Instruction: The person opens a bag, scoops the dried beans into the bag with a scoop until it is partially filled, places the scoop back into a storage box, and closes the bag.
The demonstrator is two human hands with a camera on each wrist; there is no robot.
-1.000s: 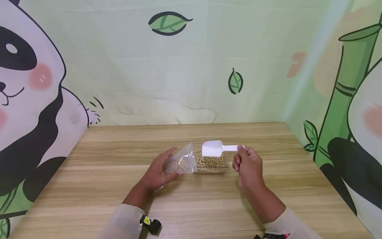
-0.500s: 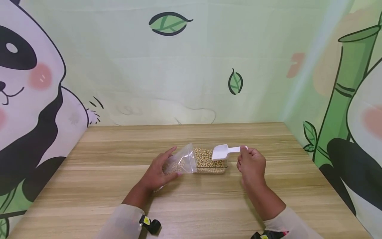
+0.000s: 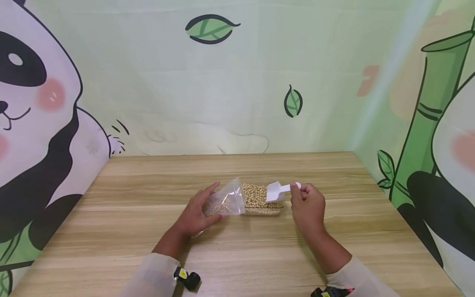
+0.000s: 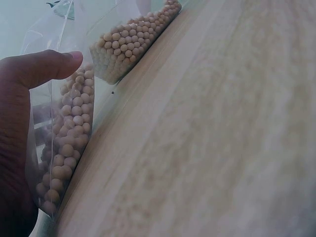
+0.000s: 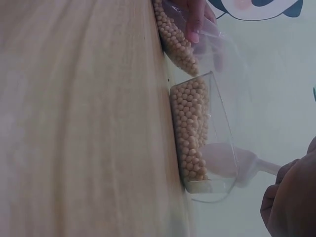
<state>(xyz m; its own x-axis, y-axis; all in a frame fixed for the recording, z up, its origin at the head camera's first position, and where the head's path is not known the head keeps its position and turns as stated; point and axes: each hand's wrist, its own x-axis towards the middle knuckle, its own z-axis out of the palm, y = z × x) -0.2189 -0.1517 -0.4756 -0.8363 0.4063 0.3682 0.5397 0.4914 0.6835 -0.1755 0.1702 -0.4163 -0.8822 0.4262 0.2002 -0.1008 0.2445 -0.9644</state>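
Observation:
My left hand (image 3: 196, 212) grips a clear zip bag (image 3: 226, 203) part-filled with soybeans, lying on its side. The thumb presses on the plastic in the left wrist view, and the bag's mouth points toward a clear rectangular container (image 3: 261, 212). Round tan soybeans (image 3: 254, 198) fill much of that container. With my right hand (image 3: 309, 208) I pinch the handle of a small white scoop (image 3: 273, 192). Its blade tilts down inside the container's right end; through the clear wall in the right wrist view, the scoop's blade (image 5: 219, 159) meets the beans.
Everything stands on a light wood-grain table (image 3: 156, 177). A backdrop (image 3: 156, 82) with printed pandas, bamboo and leaves rises behind and beside it. Small black cameras are strapped at both sleeves.
The scoop has gone right and down from above the beans, tilting its blade into the container's right end. My right hand shifted right, then slightly back. The left hand and bag stay put.

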